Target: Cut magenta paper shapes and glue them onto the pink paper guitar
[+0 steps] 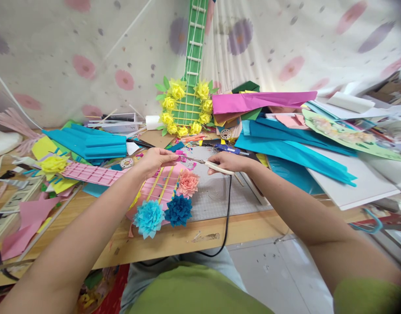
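My left hand [157, 158] is closed in a pinch on a small piece of magenta paper [181, 155], above the pink paper guitar. White-handled scissors [220, 168] are gripped in my right hand [227, 161], their metal blades pointing left toward the magenta paper. Whether the blades touch it, I cannot tell. Below my left hand, the pink guitar [148, 192] carries a light blue flower [149, 219], a dark blue flower [178, 210] and a coral flower [188, 182]. My left wrist and forearm cover part of its neck.
A grey cutting mat [213, 200] lies under the scissors. Behind stands a green guitar [194, 61] ringed with yellow flowers. Blue folded paper [89, 141] is on the left; more blue sheets [295, 152] pile up right. A black cord [227, 218] hangs over the table edge.
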The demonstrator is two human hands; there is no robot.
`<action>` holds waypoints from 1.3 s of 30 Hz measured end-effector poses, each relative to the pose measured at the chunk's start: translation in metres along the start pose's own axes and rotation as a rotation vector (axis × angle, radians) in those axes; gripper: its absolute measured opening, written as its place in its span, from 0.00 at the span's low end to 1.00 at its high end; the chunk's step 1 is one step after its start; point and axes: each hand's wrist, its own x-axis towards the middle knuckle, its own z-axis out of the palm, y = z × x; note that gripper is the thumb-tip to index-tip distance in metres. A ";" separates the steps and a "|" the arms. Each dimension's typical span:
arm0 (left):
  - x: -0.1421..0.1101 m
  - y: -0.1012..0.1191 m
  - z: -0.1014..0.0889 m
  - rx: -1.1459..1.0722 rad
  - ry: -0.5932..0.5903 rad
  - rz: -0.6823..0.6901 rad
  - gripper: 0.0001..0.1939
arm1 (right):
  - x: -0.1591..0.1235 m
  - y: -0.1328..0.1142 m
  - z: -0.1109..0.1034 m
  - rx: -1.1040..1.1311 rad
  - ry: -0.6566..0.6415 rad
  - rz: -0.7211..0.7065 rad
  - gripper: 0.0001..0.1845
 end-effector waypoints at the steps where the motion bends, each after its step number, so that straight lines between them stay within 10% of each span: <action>1: 0.000 -0.001 0.000 0.002 -0.001 -0.004 0.15 | 0.000 0.000 0.000 -0.003 0.008 -0.001 0.24; 39: -0.002 -0.001 0.002 0.012 0.101 0.004 0.18 | 0.002 -0.002 -0.003 -0.105 0.015 0.009 0.27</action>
